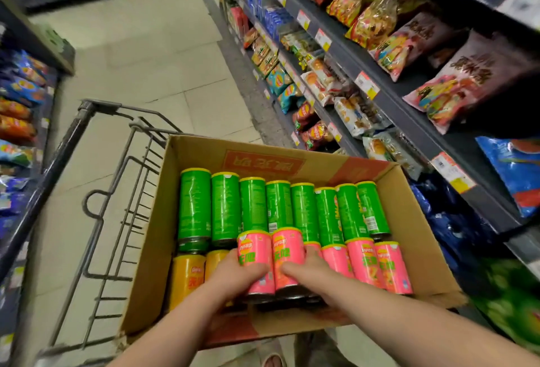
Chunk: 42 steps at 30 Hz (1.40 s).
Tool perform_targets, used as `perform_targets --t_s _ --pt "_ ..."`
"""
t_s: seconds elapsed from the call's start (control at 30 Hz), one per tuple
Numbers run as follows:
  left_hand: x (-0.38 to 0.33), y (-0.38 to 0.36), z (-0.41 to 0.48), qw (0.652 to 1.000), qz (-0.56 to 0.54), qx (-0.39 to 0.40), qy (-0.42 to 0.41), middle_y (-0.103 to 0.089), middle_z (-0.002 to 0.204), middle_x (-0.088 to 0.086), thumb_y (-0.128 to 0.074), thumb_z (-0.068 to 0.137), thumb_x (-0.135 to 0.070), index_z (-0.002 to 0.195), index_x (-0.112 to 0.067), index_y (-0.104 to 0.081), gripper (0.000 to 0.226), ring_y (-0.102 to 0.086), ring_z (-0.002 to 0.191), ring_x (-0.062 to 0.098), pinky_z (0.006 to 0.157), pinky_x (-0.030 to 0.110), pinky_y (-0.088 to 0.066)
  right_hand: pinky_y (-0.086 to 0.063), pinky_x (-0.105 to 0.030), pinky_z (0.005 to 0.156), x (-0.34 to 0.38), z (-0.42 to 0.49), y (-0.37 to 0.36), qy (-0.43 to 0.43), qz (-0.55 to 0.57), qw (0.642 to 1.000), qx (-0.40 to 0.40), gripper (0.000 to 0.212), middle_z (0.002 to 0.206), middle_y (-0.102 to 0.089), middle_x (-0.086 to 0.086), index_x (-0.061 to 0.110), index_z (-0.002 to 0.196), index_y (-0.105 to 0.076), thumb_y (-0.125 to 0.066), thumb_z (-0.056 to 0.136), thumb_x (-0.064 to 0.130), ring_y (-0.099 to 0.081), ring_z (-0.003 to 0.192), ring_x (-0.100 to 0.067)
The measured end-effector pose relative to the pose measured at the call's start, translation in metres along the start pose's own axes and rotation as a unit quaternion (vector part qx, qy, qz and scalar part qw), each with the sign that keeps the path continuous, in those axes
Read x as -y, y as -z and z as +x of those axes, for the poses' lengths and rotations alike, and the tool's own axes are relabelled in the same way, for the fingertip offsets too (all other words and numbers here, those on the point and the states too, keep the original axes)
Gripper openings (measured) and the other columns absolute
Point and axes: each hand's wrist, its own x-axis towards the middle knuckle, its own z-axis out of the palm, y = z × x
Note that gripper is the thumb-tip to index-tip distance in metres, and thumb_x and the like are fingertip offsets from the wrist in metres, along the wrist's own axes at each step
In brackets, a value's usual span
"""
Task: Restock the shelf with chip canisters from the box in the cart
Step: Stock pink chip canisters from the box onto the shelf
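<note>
An open cardboard box [152, 238] rests on a wire cart [96, 191] and holds chip canisters lying on their sides. Several green canisters [251, 206] fill the far row. Pink canisters [365, 264] and two yellow ones [187, 276] fill the near row. My left hand [233, 276] wraps around one pink canister [255, 250] raised above the row. My right hand [304, 270] grips the pink canister [287, 247] right beside it. Both canisters sit slightly higher than their neighbours.
A dark shelf unit [409, 121] on the right carries snack bags and yellow-red price tags. Another shelf with chip bags [20, 104] lines the left. The tiled aisle floor [146, 54] stretches ahead of the cart. A sandalled foot [273, 359] shows below the box.
</note>
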Motion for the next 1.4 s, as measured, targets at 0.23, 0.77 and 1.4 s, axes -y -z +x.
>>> perform_targets --t_s 0.23,0.77,1.4 --pt "-0.022 0.003 -0.034 0.994 -0.048 0.014 -0.092 -0.067 0.104 0.006 -0.067 0.044 -0.054 0.111 -0.020 -0.051 0.077 -0.066 0.089 0.021 0.081 0.034 -0.056 -0.054 -0.039 0.088 0.001 -0.043 0.017 0.034 0.115 0.990 -0.072 0.045 0.111 -0.062 -0.003 0.027 0.116 -0.043 -0.069 0.079 0.030 -0.064 0.098 -0.021" --pt "-0.047 -0.049 -0.099 0.956 -0.031 0.128 -0.261 -0.066 0.103 0.003 -0.067 0.062 -0.050 0.128 -0.010 -0.050 0.079 -0.065 0.080 0.014 0.061 0.021 -0.051 -0.056 -0.037 0.081 -0.062 -0.153 0.040 0.064 0.280 0.934 -0.214 0.048 0.109 -0.068 -0.009 0.023 0.122 -0.049 -0.066 0.077 0.029 -0.068 0.094 -0.025" --pt "-0.040 -0.225 -0.244 0.888 0.048 0.312 -0.334 -0.067 0.098 -0.001 -0.068 0.051 -0.055 0.116 -0.019 -0.052 0.076 -0.066 0.085 0.014 0.075 0.029 -0.053 -0.058 -0.035 0.075 -0.247 -0.330 0.065 0.015 0.403 0.842 -0.358 0.059 0.109 -0.067 -0.006 0.025 0.131 -0.044 -0.068 0.077 0.034 -0.069 0.088 -0.021"
